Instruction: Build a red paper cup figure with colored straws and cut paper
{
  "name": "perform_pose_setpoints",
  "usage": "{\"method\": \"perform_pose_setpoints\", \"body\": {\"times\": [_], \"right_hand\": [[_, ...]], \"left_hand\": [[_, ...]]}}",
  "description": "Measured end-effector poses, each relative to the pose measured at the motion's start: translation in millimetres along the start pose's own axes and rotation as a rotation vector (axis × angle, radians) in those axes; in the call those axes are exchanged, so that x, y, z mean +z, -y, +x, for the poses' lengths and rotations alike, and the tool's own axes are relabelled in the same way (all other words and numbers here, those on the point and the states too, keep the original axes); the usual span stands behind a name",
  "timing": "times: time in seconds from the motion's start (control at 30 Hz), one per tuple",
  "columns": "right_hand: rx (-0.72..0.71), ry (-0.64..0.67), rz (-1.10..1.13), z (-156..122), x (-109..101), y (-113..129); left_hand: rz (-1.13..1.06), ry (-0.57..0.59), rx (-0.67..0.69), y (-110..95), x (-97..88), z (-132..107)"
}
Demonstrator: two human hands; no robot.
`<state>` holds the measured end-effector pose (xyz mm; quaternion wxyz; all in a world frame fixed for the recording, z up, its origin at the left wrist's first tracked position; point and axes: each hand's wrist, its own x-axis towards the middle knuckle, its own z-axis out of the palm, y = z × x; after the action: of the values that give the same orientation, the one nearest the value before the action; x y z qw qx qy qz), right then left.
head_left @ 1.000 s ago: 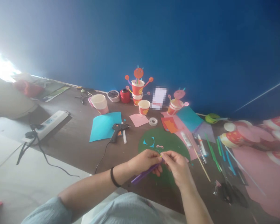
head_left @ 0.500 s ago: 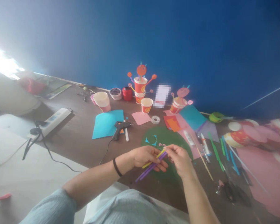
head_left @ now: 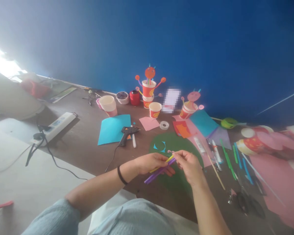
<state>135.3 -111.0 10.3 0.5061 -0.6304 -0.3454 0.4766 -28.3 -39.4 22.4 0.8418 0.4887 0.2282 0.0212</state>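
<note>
A small bundle of purple straws (head_left: 153,176) and a yellow straw (head_left: 170,159) slants between my hands above a dark green round mat (head_left: 178,140). My left hand (head_left: 150,162) is closed around the middle of the bundle, thumb on top. At the upper right ends, my right hand (head_left: 188,164) pinches the straws between thumb and fingertips. Just beyond my hands, blue paper scraps (head_left: 165,147) and small pink bits lie on the mat. A black glue gun (head_left: 126,133) rests to the left, beside a blue sheet (head_left: 111,129).
Paper cups (head_left: 108,105) and a cup figure with an orange head (head_left: 150,73) stand at the back. A roll of tape (head_left: 164,125) lies nearer. Rightward are green straws (head_left: 227,158), scissors (head_left: 242,201) and pink paper (head_left: 271,182). A power strip (head_left: 61,125) sits left.
My left fingers have closed further over the straws, and the bundle's lower ends have risen slightly. My right hand keeps its pinch. The whole view has shifted a little.
</note>
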Motion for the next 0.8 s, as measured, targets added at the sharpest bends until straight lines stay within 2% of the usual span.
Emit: {"method": "perform_pose_setpoints", "body": {"times": [0.1, 0.13, 0.2, 0.33, 0.47, 0.6, 0.8], "right_hand": [[-0.056, -0.049, -0.054, -7.3, 8.3, 7.2], [-0.074, -0.068, -0.065, -9.1, 11.7, 9.0], [-0.117, -0.109, -0.082, -10.9, 18.1, 11.3], [-0.202, -0.203, -0.112, -9.1, 25.9, 10.4], [-0.19, -0.249, 0.001, -5.3, 29.8, 3.1], [-0.163, -0.262, 0.117, -2.1, 35.4, -2.2], [-0.155, -0.266, 0.167, 2.1, 43.1, -0.8]], "left_hand": [[0.456, -0.329, 0.142, -13.4, 8.3, -3.3], [0.573, -0.408, 0.185, -16.7, 11.1, -3.8], [0.72, -0.489, 0.242, -20.0, 16.5, -3.9], [0.923, -0.595, 0.29, -16.4, 23.4, -1.4], [1.22, -0.7, 0.28, -11.5, 22.9, 0.6], [1.408, -0.716, 0.247, -10.7, 18.8, 0.8], [1.52, -0.706, 0.209, -14.0, 14.8, 1.4]]}}
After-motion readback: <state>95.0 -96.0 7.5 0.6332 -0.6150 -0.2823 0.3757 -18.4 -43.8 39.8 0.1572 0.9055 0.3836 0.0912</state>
